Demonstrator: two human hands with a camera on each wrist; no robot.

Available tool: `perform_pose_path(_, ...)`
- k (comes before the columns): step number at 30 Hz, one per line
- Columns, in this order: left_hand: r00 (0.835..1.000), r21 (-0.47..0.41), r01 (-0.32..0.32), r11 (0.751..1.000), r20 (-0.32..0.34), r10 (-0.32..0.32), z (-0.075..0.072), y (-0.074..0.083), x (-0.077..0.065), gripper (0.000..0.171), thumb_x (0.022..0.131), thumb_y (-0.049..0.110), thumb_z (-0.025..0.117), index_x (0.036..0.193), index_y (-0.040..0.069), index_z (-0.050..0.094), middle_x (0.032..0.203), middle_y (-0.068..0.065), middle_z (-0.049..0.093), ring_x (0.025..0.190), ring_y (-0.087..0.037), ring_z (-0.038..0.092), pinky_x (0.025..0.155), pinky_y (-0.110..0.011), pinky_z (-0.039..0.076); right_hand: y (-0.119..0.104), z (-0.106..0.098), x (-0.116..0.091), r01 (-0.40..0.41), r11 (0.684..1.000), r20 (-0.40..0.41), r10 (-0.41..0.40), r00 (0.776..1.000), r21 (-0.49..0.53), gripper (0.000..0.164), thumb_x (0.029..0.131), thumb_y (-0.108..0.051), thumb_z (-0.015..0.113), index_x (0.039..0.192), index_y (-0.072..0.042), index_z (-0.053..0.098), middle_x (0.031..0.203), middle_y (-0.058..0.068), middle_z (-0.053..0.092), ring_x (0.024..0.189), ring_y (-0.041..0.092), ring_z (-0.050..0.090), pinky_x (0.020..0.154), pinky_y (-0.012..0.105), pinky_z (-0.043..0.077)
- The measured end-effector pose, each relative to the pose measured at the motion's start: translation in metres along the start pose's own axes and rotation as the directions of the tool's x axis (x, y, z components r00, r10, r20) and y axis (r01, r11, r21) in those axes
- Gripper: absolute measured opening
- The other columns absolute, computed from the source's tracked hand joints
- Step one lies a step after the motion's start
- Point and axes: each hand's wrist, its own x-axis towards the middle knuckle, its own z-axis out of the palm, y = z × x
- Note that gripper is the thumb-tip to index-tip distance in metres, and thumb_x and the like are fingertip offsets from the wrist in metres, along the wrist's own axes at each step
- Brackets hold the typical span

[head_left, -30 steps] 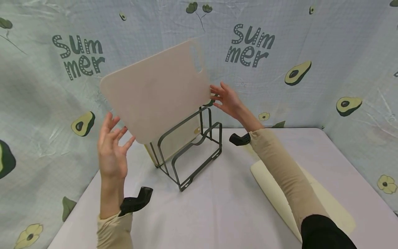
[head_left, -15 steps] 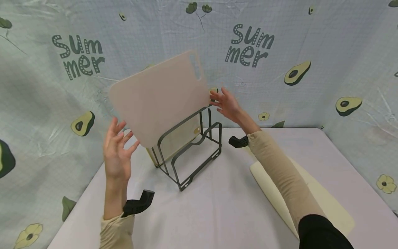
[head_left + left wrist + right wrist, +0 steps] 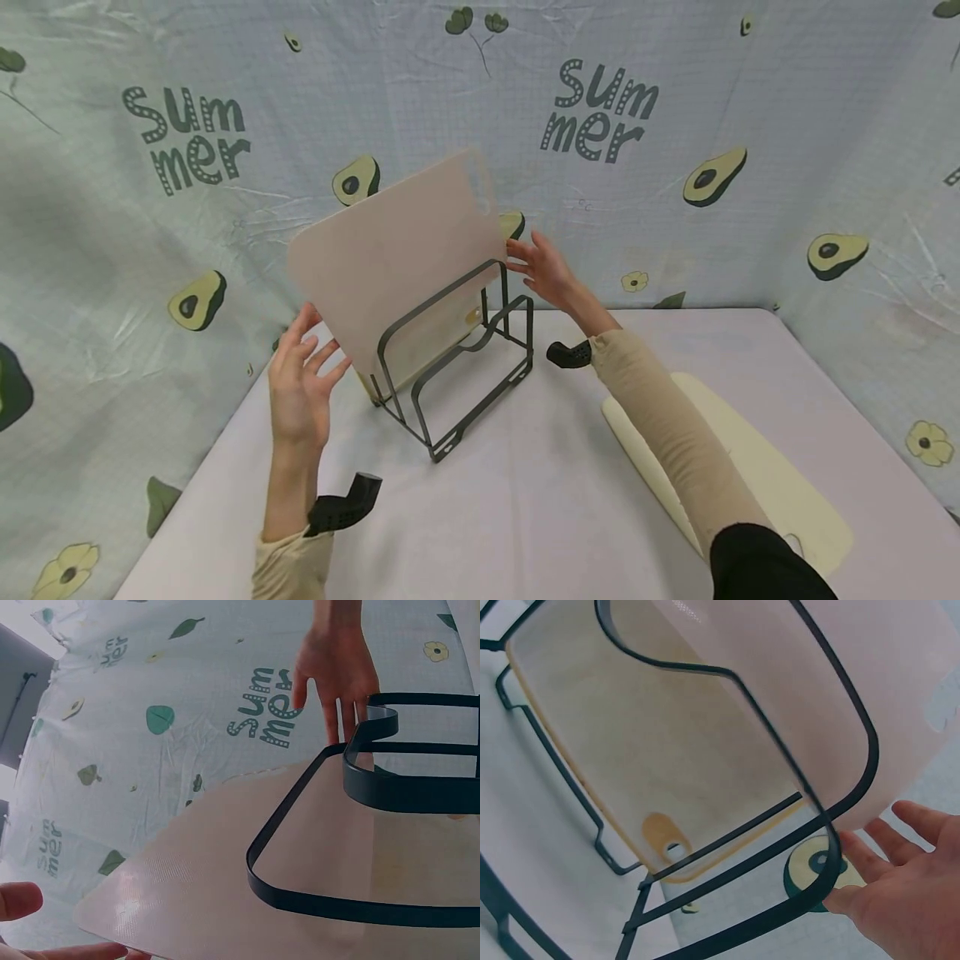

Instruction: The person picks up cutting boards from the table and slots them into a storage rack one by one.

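Note:
A pale pink cutting board [image 3: 397, 250] leans in the air over a dark wire rack [image 3: 442, 298], its lower part behind the rack's front hoops. My left hand [image 3: 300, 398] supports its left edge with extended fingers. At the opposite edge, the fingers of my right hand [image 3: 547, 271] are nearly straight and touch the lower corner; the slotted handle points up and right. Behind the pink board, a beige cutting board [image 3: 607, 712] with a yellow rim stands in the rack. The pink board's bottom edge is hard to make out.
A cream cutting board [image 3: 765, 458] lies flat on the white table [image 3: 487, 517] at right, partly under my right forearm. A printed cloth [image 3: 750, 100] hangs close behind the rack. Black wrist cameras [image 3: 345, 504] jut out from both sleeves.
Both hands have lowered the pink board down and slightly right, toward and behind the rack's front hoops. The left hand moved right and down with it. The rack stayed put.

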Motion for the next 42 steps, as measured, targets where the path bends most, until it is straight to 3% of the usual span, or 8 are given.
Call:
perform_pose_path(8,0.999,0.066,0.029,0.997,0.012,-0.03,-0.001,-0.003,0.0,0.045,0.093,0.013,0.034,0.137,0.011,0.035,0.118,0.003,0.039,0.102,-0.021,0.042,0.091,-0.043,0.032,0.014,0.0,0.0,-0.004,1.0,0.002,0.004,1.0,0.011,0.061,0.094,-0.045,0.005,0.144,-0.011,0.011,0.15,0.01,0.009,0.138,0.03,0.01,0.11,0.049,-0.009)
perform_pose_path(13,0.998,0.145,0.05,0.988,0.032,-0.055,-0.003,-0.005,-0.002,0.045,0.094,0.016,0.033,0.139,0.013,0.031,0.121,0.004,0.037,0.105,-0.021,0.041,0.095,-0.046,0.031,0.02,0.0,-0.001,-0.017,1.0,-0.023,0.018,1.0,0.006,0.06,0.095,-0.045,0.006,0.144,-0.011,0.013,0.15,0.01,0.011,0.137,0.029,0.012,0.109,0.05,-0.009)
perform_pose_path(20,0.996,0.173,0.087,0.981,0.022,-0.092,-0.004,-0.008,-0.003,0.047,0.095,0.017,0.032,0.141,0.013,0.026,0.127,0.0,0.033,0.108,-0.021,0.038,0.099,-0.05,0.029,0.027,-0.001,-0.002,-0.033,0.999,-0.04,0.035,0.999,0.035,0.06,0.095,-0.044,0.006,0.144,-0.01,0.014,0.15,0.011,0.011,0.136,0.03,0.013,0.107,0.051,-0.013)
perform_pose_path(24,0.994,0.199,0.102,0.975,0.023,-0.108,-0.005,-0.01,-0.003,0.047,0.096,0.02,0.031,0.142,0.013,0.024,0.134,-0.009,0.028,0.112,-0.023,0.036,0.102,-0.052,0.028,0.034,-0.001,-0.002,-0.035,0.999,-0.046,0.037,0.998,0.033,0.061,0.094,-0.046,0.007,0.143,-0.01,0.015,0.149,0.011,0.014,0.136,0.032,0.014,0.106,0.055,-0.012)
perform_pose_path(31,0.988,0.235,0.145,0.961,0.012,-0.152,-0.009,-0.015,-0.006,0.047,0.096,0.02,0.027,0.142,0.013,0.021,0.137,-0.012,0.026,0.115,-0.028,0.034,0.101,-0.05,0.029,0.049,-0.001,-0.002,-0.023,0.997,-0.001,0.023,1.0,0.073,0.061,0.095,-0.044,0.004,0.143,-0.008,0.014,0.149,0.016,0.013,0.136,0.036,0.013,0.11,0.053,-0.001)
perform_pose_path(37,0.983,0.266,0.171,0.949,0.021,-0.183,-0.012,-0.017,-0.005,0.048,0.096,0.021,0.027,0.142,0.01,0.02,0.144,-0.013,0.022,0.12,-0.034,0.033,0.101,-0.054,0.027,0.058,-0.002,-0.003,-0.051,0.995,-0.028,0.054,0.998,0.085,0.063,0.095,-0.046,0.005,0.143,-0.007,0.015,0.148,0.016,0.014,0.136,0.035,0.015,0.11,0.052,-0.004)
perform_pose_path(42,0.968,0.303,0.236,0.924,0.016,-0.252,-0.015,-0.018,-0.004,0.049,0.096,0.027,0.028,0.142,0.011,0.019,0.146,-0.013,0.019,0.125,-0.038,0.03,0.099,-0.059,0.026,0.063,-0.002,-0.004,-0.076,0.992,-0.057,0.081,0.995,0.098,0.065,0.094,-0.047,0.007,0.143,-0.005,0.016,0.147,0.018,0.015,0.134,0.037,0.014,0.109,0.053,-0.006)
